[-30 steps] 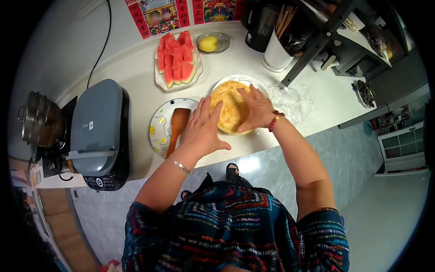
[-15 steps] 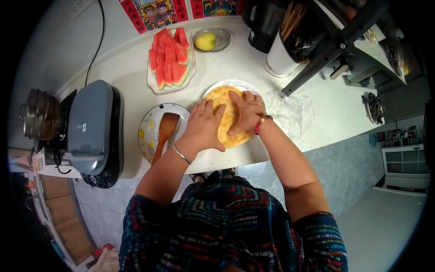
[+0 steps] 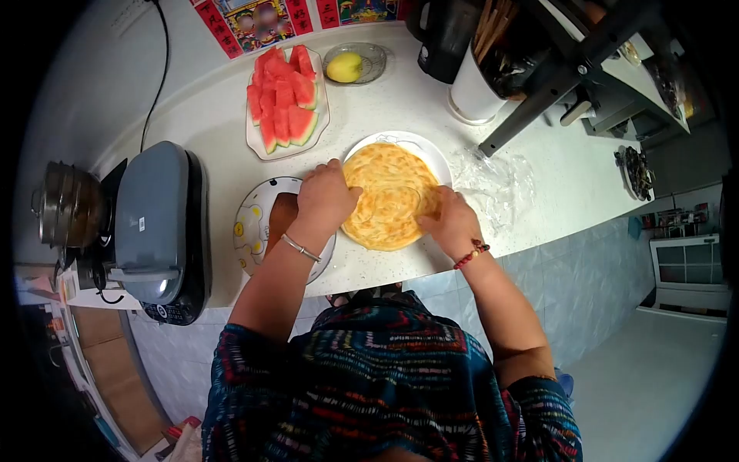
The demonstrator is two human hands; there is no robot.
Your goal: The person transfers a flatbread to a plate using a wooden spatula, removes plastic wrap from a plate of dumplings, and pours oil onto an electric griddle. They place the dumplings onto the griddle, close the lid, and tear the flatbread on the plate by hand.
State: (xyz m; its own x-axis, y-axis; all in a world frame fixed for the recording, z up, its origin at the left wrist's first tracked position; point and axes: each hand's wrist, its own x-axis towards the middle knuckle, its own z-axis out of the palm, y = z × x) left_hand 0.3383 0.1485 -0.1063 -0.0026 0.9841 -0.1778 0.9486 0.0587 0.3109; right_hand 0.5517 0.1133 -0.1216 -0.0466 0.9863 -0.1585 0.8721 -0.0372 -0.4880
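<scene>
A round golden flatbread (image 3: pixel 391 196) lies on a white plate (image 3: pixel 437 159) and overhangs its front side. My left hand (image 3: pixel 326 194) is at the bread's left edge, its thumb against the rim and its fingers curled. At the right edge, my right hand (image 3: pixel 453 222) has thumb and fingers closed around the rim. Left of the bread, a patterned plate (image 3: pixel 250 223) bears a brown wooden spatula (image 3: pixel 283 215), partly hidden by my left hand and forearm.
Watermelon slices (image 3: pixel 283 100) fill a dish at the back, beside a glass dish with a yellow fruit (image 3: pixel 344 68). A grey electric griddle (image 3: pixel 158 223) stands left. Right are crumpled plastic (image 3: pixel 496 189), a utensil holder (image 3: pixel 471 88) and a black shelf post (image 3: pixel 531 112).
Both hands have moved from on top of the bread outward to its left and right edges, and their fingers have curled in. More of the bread's top now shows.
</scene>
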